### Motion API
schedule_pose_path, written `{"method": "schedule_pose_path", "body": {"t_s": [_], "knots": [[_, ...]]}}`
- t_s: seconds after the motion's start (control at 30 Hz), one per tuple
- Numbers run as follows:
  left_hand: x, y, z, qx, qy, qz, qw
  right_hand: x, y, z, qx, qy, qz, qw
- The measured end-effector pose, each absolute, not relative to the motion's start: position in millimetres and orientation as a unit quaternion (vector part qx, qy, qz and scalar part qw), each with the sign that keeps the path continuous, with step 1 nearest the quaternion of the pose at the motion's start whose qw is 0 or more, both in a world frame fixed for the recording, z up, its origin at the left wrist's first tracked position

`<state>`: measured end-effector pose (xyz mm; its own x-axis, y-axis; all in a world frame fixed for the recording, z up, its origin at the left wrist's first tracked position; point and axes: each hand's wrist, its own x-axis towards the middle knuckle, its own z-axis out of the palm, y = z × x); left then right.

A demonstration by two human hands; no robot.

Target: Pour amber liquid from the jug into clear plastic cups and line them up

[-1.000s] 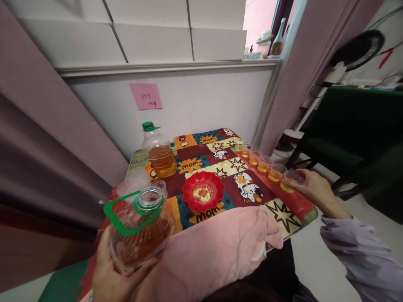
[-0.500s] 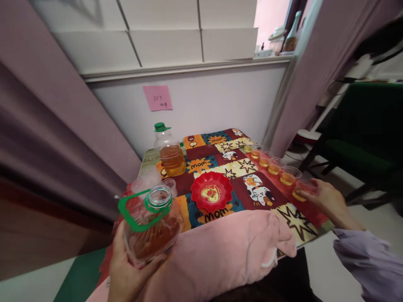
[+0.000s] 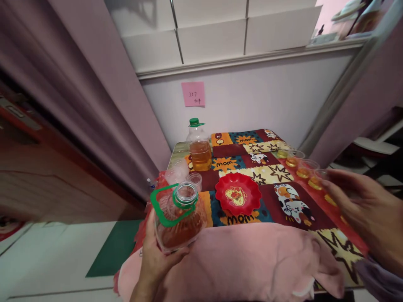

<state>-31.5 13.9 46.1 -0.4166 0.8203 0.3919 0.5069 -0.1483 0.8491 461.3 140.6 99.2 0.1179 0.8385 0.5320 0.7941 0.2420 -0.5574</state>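
My left hand (image 3: 157,256) grips a clear plastic jug (image 3: 182,230) from its lower side. The jug has a green handle, an uncapped mouth and amber liquid inside. My right hand (image 3: 365,205) is over the row of small clear cups at the right edge, fingers stretched out and holding nothing that I can see. Several cups hold yellow liquid, such as one cup (image 3: 304,172); the nearest ones are partly hidden behind this hand. A second jug (image 3: 200,156) with a green cap stands at the back left, part full of amber liquid.
A red scalloped plate (image 3: 222,201) sits mid-table. Stacked clear cups (image 3: 176,170) and a single clear cup (image 3: 194,181) stand behind the held jug. A pink cloth (image 3: 245,260) covers the near edge. The wall with a pink note (image 3: 193,94) rises behind.
My right hand has let go of the nearest cup and lifted off it. The view has turned left, so the table appears further right. My left hand still holds the jug.
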Motion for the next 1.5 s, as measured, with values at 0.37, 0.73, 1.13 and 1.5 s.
{"method": "schedule_pose_path", "body": {"t_s": [0.37,0.73,1.13,1.5], "knots": [[-42,3,37,0.576,0.622,0.515,0.124,153,237,86,-0.299,-0.943,0.113,0.099],[-29,7,36,0.53,0.641,0.547,0.097,132,260,58,-0.276,-0.954,0.091,0.072],[-45,-1,26,0.6,0.636,0.48,0.075,140,257,60,-0.312,-0.923,0.118,0.194],[-33,5,36,0.545,0.663,0.503,0.102,282,254,83,-0.355,-0.869,0.093,0.332]]}}
